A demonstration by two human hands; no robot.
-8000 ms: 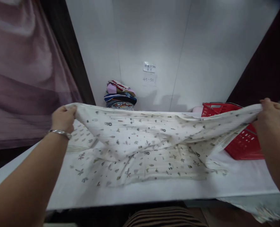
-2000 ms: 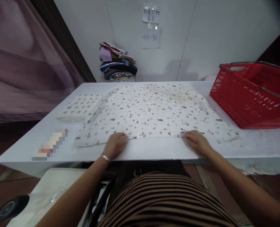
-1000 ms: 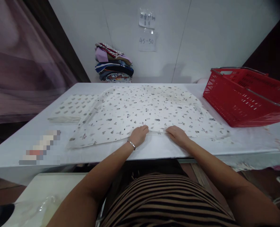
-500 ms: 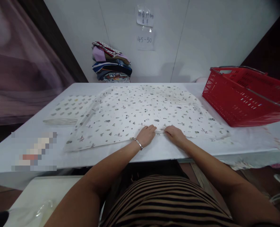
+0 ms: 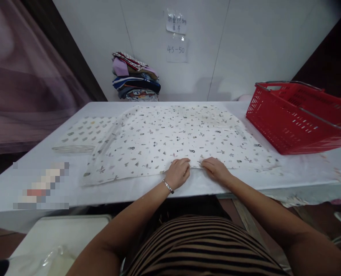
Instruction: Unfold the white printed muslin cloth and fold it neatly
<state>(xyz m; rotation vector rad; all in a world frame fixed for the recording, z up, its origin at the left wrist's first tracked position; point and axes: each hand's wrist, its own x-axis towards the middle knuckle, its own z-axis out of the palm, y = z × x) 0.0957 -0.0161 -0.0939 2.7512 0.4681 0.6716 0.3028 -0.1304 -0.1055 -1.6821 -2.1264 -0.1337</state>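
A person in a brown-striped top stands at a white table, both hands set down on the near hem of a cream printed cloth spread flat across the tabletop. The left hand, a thin bracelet at its wrist, and the right hand lie close together at the middle of that hem — fingers curled down onto the fabric, knuckles raised. Whether the fingers have pinched the edge or only press on it cannot be told from this angle; neither hand lifts the cloth off the table.

The cloth, sprinkled with small grey and green motifs, covers most of the table's centre, its far edge near the wall and its near edge just short of the table's front. Left of the cloth, touching or slightly under its corner, lies a smaller folded piece in a similar pale print. Right of the cloth, apart from it, sits a red plastic basket with metal handles — tilted a little in the view. Beyond the cloth's far left corner, against the white wall, a stack of folded garments in mixed colours rises. Above the cloth on the wall hang two paper notes, the lower reading "45-50".
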